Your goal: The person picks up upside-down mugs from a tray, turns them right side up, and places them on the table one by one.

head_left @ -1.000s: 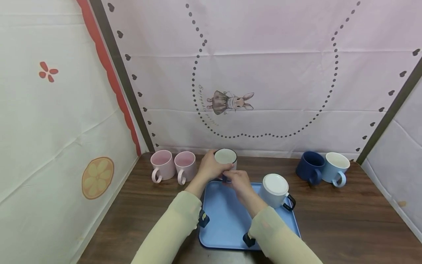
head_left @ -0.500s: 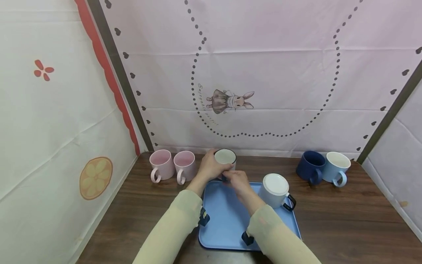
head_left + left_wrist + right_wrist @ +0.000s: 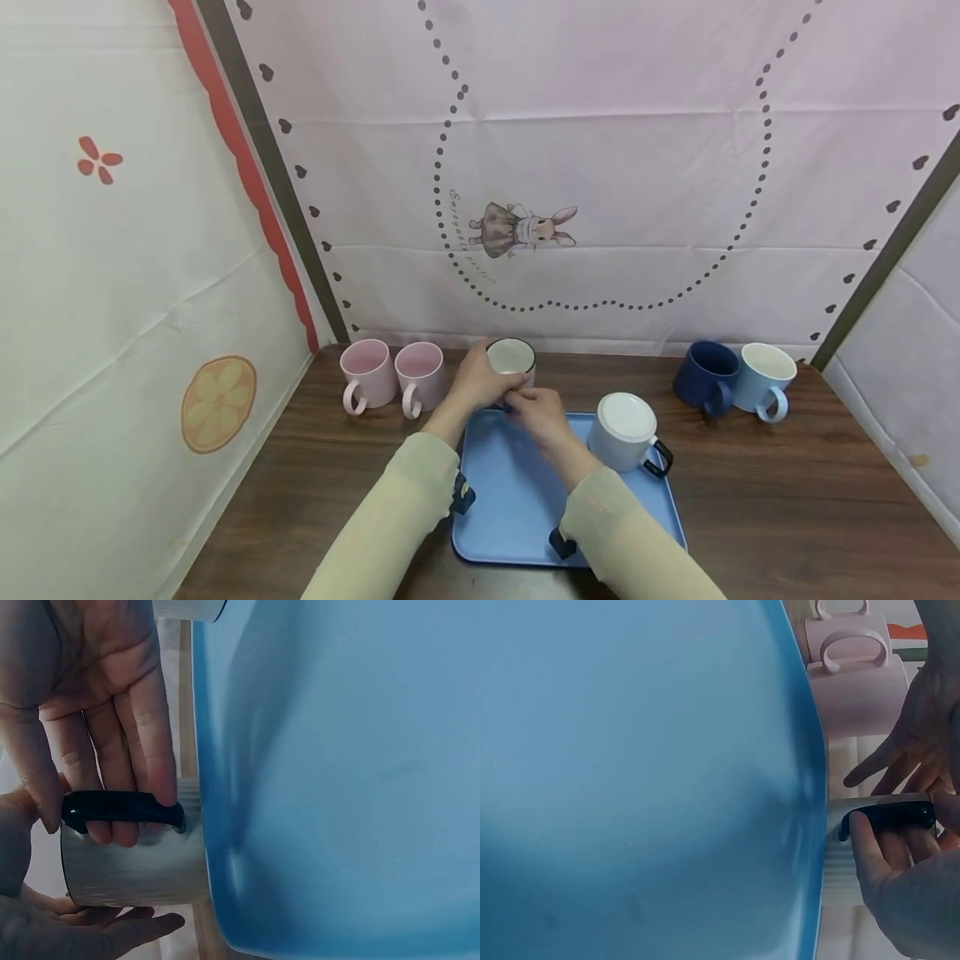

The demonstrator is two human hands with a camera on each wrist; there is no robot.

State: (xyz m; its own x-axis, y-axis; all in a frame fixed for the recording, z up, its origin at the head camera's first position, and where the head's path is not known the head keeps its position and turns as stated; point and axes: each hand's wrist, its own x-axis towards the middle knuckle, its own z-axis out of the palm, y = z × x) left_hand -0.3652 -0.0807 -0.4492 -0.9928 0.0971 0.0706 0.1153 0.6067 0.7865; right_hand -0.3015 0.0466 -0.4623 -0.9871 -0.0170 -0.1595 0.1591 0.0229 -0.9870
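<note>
A white mug with a dark rim (image 3: pixel 512 358) stands upright just behind the blue tray (image 3: pixel 517 492), its black handle (image 3: pixel 124 806) towards me. My left hand (image 3: pixel 482 379) holds the mug's left side, thumb near the rim and fingers along the ribbed body (image 3: pixel 142 870). From the right, my right hand (image 3: pixel 542 415) grips the handle; its fingers pass through the loop (image 3: pixel 900 892). Another white mug with a black handle (image 3: pixel 625 429) sits upside down on the tray's back right part.
Two pink mugs (image 3: pixel 369 375) stand at the back left, close to my left hand. At the back right are a dark blue mug (image 3: pixel 701 375) and a light blue mug (image 3: pixel 761 387), side by side. Fabric covers the back wall (image 3: pixel 637 208) right behind the mugs.
</note>
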